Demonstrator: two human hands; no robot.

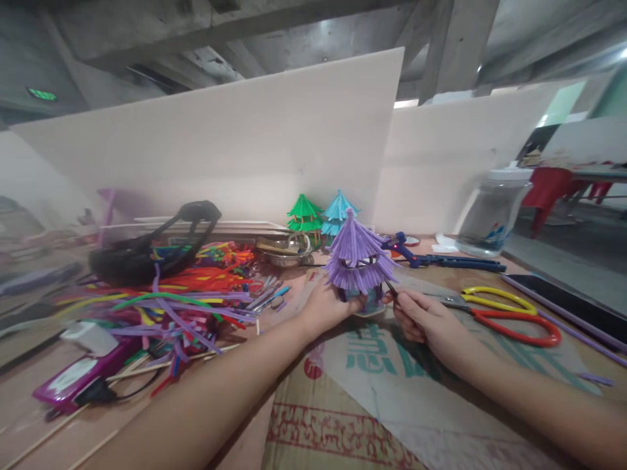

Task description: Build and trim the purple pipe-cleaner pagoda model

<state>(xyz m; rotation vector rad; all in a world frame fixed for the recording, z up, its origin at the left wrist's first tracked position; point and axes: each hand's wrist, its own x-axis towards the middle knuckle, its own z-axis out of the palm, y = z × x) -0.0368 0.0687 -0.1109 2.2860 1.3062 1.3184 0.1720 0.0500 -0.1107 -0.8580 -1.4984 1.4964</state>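
A small two-tiered purple pavilion model (pixel 360 271), its roofs made of fuzzy pipe cleaners, stands upright in front of me. My left hand (pixel 329 305) is closed around its lower left side, with some fingers hidden behind the model. On the other side, my right hand (pixel 420 318) pinches a thin dark tool that looks like tweezers (pixel 390 288), its tip at the lower roof's right edge. Whether the tip touches the roof I cannot tell. Beneath lies a printed translucent plastic sheet (pixel 386 391). Scissors (pixel 514 320) with yellow and red handles lie right of my right hand.
Green (pixel 304 215) and light blue (pixel 337 212) pavilions stand behind. A blue glue gun (pixel 409 253), a water bottle (pixel 492 215) and a phone (pixel 571 307) are at right. Loose pipe cleaners (pixel 196 307), a metal bowl (pixel 284 254) and a purple power strip (pixel 81 382) occupy the left.
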